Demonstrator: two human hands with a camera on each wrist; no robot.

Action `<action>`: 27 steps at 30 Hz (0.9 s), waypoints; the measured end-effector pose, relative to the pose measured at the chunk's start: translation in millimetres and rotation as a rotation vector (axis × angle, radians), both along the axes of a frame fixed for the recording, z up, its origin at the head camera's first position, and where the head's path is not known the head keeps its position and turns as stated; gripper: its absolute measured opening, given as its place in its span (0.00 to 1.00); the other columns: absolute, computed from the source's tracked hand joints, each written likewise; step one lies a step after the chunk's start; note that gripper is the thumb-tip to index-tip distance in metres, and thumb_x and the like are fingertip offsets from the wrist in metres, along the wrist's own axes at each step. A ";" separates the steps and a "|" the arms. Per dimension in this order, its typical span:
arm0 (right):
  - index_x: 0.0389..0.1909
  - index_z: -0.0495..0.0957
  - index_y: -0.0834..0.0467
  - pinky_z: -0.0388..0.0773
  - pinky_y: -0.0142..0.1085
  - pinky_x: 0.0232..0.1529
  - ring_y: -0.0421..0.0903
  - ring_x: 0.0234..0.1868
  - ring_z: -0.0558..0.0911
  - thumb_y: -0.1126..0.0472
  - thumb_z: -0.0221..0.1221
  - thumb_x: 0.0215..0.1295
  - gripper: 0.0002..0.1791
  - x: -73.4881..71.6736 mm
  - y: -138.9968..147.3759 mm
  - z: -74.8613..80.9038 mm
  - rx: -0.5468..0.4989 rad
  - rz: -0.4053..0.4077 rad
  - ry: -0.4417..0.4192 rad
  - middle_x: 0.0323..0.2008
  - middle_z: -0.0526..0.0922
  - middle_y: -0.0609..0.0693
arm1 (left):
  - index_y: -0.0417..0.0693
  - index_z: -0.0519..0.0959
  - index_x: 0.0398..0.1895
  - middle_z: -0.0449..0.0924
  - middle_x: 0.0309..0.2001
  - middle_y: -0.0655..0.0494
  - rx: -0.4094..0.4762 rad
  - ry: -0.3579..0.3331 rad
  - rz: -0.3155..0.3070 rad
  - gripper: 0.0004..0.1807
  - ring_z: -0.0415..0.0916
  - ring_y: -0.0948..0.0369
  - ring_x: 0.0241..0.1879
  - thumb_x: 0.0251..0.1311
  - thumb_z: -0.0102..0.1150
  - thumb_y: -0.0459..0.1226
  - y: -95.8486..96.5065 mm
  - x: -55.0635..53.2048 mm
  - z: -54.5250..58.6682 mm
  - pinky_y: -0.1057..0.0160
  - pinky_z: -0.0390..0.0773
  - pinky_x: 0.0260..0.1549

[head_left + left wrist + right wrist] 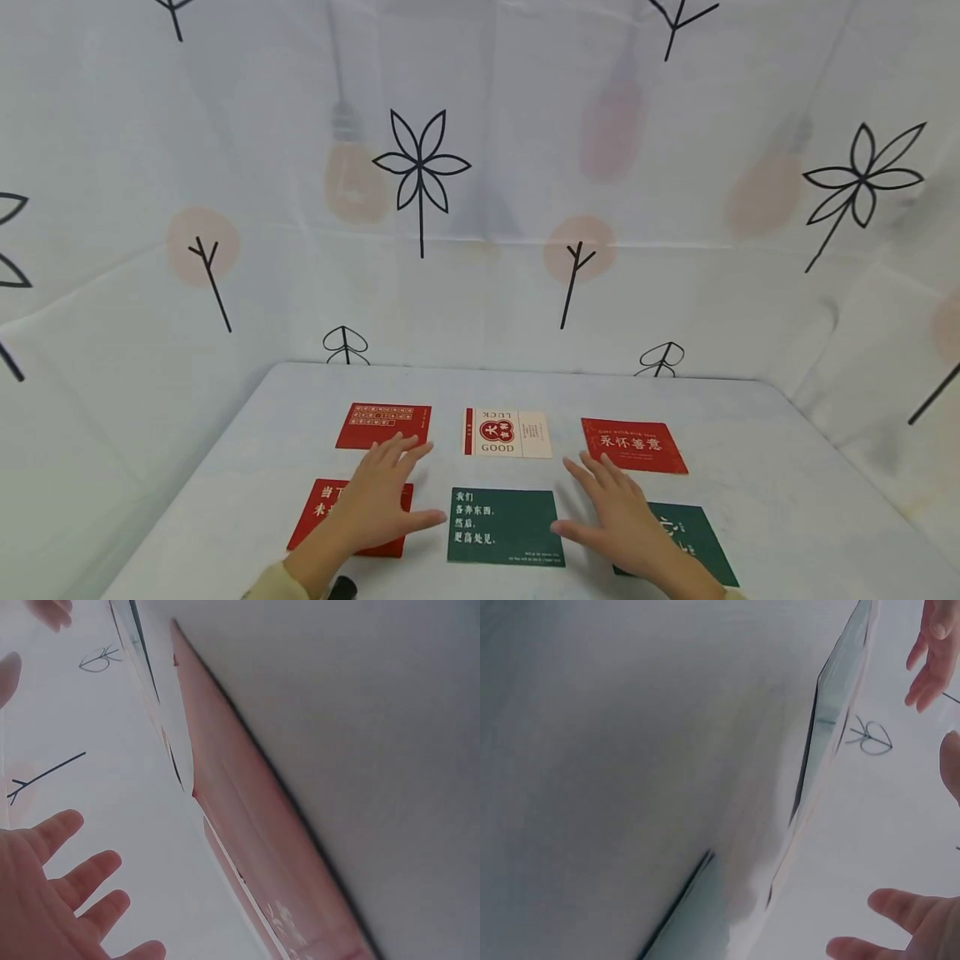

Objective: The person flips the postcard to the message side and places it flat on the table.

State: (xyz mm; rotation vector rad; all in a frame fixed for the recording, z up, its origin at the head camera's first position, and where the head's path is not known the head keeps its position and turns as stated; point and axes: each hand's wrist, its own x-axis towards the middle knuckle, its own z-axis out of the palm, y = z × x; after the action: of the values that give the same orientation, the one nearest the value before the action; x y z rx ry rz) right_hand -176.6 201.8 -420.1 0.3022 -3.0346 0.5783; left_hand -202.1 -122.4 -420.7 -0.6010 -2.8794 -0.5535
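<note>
The head view looks forward and down from behind and above the left grip (377,502) and right grip (617,518). Each wrist view, turned sideways, looks past its own grip from close by, low over the surface (780,467); all three share both grips.

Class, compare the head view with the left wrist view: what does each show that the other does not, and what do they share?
Only the head view: the readable face of the cream GOOD LUCK card, the left sleeve cuff and a six-petalled flower printed on the backdrop.

Only the left wrist view: the palm side of the left hand and a low, slanting close-up of a red card.

Both: the left hand, at least part of the right hand, red cards and the backdrop.
</note>
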 end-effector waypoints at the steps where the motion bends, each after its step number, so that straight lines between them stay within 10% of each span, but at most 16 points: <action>1: 0.66 0.64 0.51 0.45 0.68 0.59 0.63 0.66 0.53 0.27 0.60 0.41 0.52 -0.1 -1.0 0.3 -0.004 0.002 -0.005 0.66 0.60 0.58 | 0.55 0.66 0.65 0.64 0.63 0.53 0.001 0.001 -0.006 0.50 0.52 0.49 0.66 0.37 0.63 0.67 0.9 -0.1 -0.3 0.39 0.55 0.60; 27: 0.60 0.70 0.58 0.58 0.69 0.52 0.63 0.59 0.64 0.36 0.73 0.27 0.54 -8.2 -20.6 -0.6 -0.085 0.060 -0.122 0.58 0.69 0.60 | 0.49 0.71 0.61 0.72 0.52 0.53 -0.047 -0.135 -0.104 0.52 0.65 0.54 0.53 0.28 0.69 0.65 23.6 -4.6 0.0 0.46 0.68 0.55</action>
State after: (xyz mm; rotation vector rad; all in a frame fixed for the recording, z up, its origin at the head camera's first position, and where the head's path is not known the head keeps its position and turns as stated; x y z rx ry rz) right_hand -184.8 181.3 -420.7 0.3686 -3.1147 0.7540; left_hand -206.7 -98.8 -420.7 -0.7526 -3.0082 -0.5628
